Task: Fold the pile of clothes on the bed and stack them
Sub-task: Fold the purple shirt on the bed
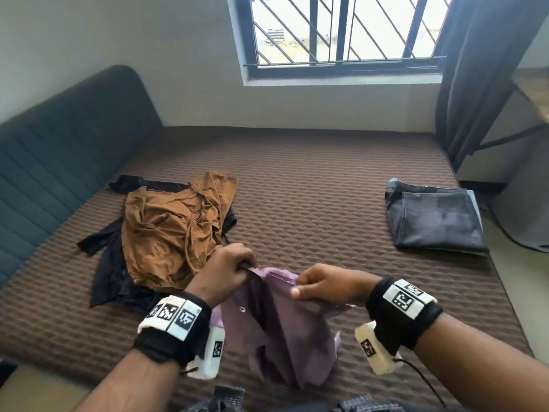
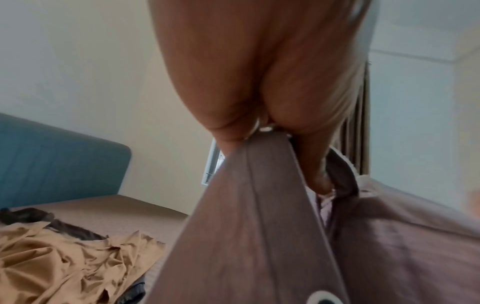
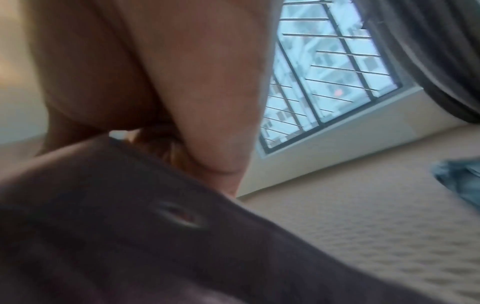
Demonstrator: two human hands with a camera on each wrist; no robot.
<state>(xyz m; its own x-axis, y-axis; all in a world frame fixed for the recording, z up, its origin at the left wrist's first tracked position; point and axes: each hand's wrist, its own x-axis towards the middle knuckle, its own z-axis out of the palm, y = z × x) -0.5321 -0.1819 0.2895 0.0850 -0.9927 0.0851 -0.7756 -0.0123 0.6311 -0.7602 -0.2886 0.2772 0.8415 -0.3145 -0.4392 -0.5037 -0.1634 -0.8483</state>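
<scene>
A purple button shirt (image 1: 285, 331) hangs above the near side of the bed (image 1: 326, 179), held up between both hands. My left hand (image 1: 228, 272) grips one top edge of the shirt (image 2: 254, 226). My right hand (image 1: 320, 285) pinches the other top edge, thumb on the cloth; the right wrist view shows a buttonhole in the dark shirt fabric (image 3: 130, 236). On the left of the bed lies an unfolded pile, a brown garment (image 1: 172, 224) on top of black clothes (image 1: 113, 281). Folded dark jeans (image 1: 433, 215) lie at the bed's right side.
A teal padded headboard (image 1: 59, 156) runs along the left. A barred window (image 1: 344, 31) and a dark curtain (image 1: 487, 69) are on the far wall. The bed's right edge drops to the floor (image 1: 517, 281).
</scene>
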